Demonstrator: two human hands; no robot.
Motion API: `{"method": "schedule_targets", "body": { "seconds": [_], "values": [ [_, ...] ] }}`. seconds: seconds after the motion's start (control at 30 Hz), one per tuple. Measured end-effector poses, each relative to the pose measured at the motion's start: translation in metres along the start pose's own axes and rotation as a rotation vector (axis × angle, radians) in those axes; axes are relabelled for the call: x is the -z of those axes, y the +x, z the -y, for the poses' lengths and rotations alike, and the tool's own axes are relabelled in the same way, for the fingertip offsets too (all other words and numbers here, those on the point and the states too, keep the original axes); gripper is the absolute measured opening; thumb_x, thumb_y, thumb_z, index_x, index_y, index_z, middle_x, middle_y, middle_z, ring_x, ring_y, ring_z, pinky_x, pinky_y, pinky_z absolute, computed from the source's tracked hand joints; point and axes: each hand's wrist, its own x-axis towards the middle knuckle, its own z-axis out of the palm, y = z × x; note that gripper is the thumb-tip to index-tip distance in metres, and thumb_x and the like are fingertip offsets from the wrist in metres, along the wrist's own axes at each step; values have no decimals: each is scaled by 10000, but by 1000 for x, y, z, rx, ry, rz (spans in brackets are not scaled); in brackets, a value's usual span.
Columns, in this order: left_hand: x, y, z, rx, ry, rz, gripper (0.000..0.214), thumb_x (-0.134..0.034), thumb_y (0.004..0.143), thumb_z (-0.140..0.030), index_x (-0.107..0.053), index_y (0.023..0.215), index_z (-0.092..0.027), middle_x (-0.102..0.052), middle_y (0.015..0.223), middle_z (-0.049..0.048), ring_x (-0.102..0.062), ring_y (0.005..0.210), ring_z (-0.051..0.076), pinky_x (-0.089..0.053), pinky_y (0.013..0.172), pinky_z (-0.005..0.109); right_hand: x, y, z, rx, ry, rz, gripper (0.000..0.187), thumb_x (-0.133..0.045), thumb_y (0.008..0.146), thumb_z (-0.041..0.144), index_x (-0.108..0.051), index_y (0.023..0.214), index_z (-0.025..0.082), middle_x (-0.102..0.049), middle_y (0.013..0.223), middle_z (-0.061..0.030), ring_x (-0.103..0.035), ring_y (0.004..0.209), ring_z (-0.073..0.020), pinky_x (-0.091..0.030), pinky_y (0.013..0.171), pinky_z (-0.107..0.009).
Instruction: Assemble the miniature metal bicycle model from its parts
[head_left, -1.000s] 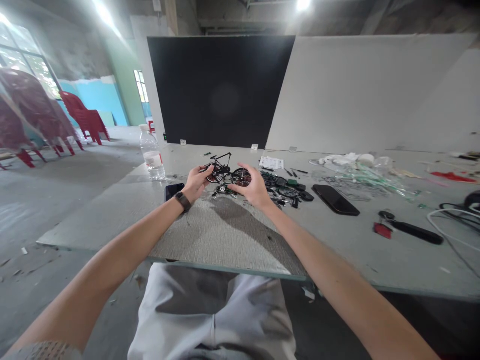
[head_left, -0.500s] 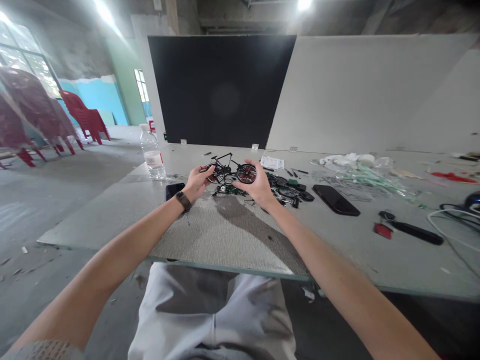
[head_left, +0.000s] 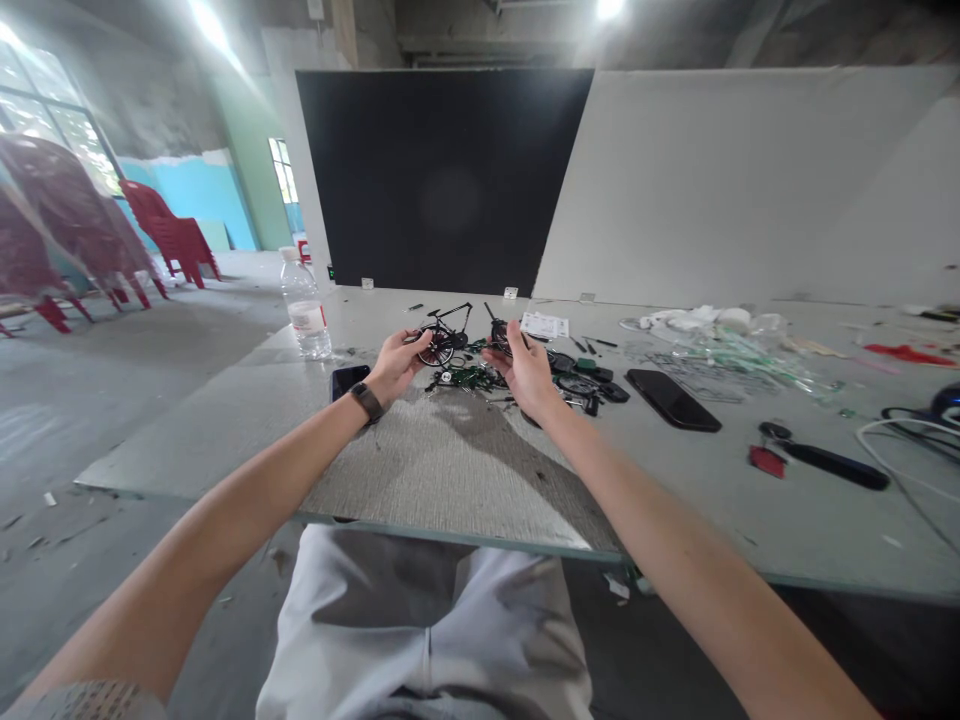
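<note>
My left hand [head_left: 401,362] is closed on a miniature black bicycle frame [head_left: 450,318], with a spoked wheel [head_left: 438,346] at its rear end by my fingers. A small gap to the right, my right hand [head_left: 523,372] pinches a miniature front wheel with its fork [head_left: 496,328]; its stem points up and the wheel is partly hidden by my fingers. The frame and the fork are apart. Under and between both hands lies a pile of small black and green bicycle parts [head_left: 469,378], partly covered by my fingers.
More black parts [head_left: 581,380] lie right of my hand, with a white paper sheet [head_left: 545,325] behind. A phone [head_left: 673,400], a key fob [head_left: 766,460] and plastic wrapping [head_left: 739,355] are further right. A water bottle [head_left: 306,310] and another phone [head_left: 347,383] stand and lie left.
The front wheel and fork have come away from the bicycle frame. My right hand has turned them edge-on and drawn slightly right; my left hand keeps the frame, a little tilted.
</note>
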Motion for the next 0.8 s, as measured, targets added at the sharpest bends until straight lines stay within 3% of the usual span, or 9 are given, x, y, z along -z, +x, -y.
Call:
{"method": "schedule_targets", "body": {
  "seconds": [0.1, 0.17, 0.33, 0.8],
  "values": [
    [1, 0, 1, 1, 0, 28, 83, -708, 882, -159, -629, 879, -137, -707, 925, 65, -678, 839, 138, -553, 878, 337, 0, -1, 2, -146, 338, -60, 541, -650, 801, 708, -652, 1054, 230, -694, 1019, -89, -719, 936, -251, -611, 901, -404],
    [2, 1, 1, 3, 3, 52, 90, -713, 880, -164, -627, 882, -138, -703, 925, 61, -674, 836, 132, -548, 876, 327, 0, -3, 7, -183, 409, -81, 510, -798, 693, 626, -666, 979, 224, -701, 960, -68, -712, 832, -234, -616, 870, -416],
    [4, 1, 1, -19, -19, 67, 72, -687, 895, -149, -615, 884, -149, -692, 921, 39, -666, 829, 118, -546, 844, 298, 2, -8, 19, -214, 401, -95, 462, -796, 689, 617, -666, 852, 204, -702, 852, -64, -641, 628, -178, -622, 705, -386],
    [6, 0, 2, -44, 68, 107, 163, -711, 880, -188, -598, 997, -183, -678, 900, 12, -659, 828, 122, -537, 841, 299, 3, -8, 20, -248, 401, -88, 429, -779, 718, 614, -695, 812, 204, -714, 770, -64, -597, 564, -152, -569, 578, -322]
  ]
}}
